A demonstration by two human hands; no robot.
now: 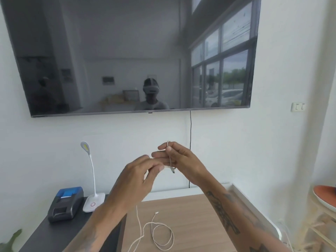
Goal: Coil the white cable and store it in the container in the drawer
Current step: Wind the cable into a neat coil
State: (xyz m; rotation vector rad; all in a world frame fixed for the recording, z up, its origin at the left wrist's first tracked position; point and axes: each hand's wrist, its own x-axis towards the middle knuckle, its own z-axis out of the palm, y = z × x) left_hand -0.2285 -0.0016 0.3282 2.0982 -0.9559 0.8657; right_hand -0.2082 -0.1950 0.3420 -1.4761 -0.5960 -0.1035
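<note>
Both hands are raised in front of the wall, above the wooden tabletop [190, 211]. My right hand [180, 160] pinches one end of the white cable [163, 233]; a short stretch runs down across its fingers and the plug end hangs just below them. My left hand [140, 177] is beside it, fingertips closed on the cable near that plug. From the hands the cable drops to the table, where it lies in a loose loop with its other plug free. No drawer or container is in view.
A small black and blue printer [65, 204] and a white gooseneck desk lamp [93, 199] stand on a dark surface [54, 233] at the left. A large dark TV [127, 51] hangs on the wall, a black cord [190, 148] below it. A wooden rack with an orange dish [325, 197] stands right.
</note>
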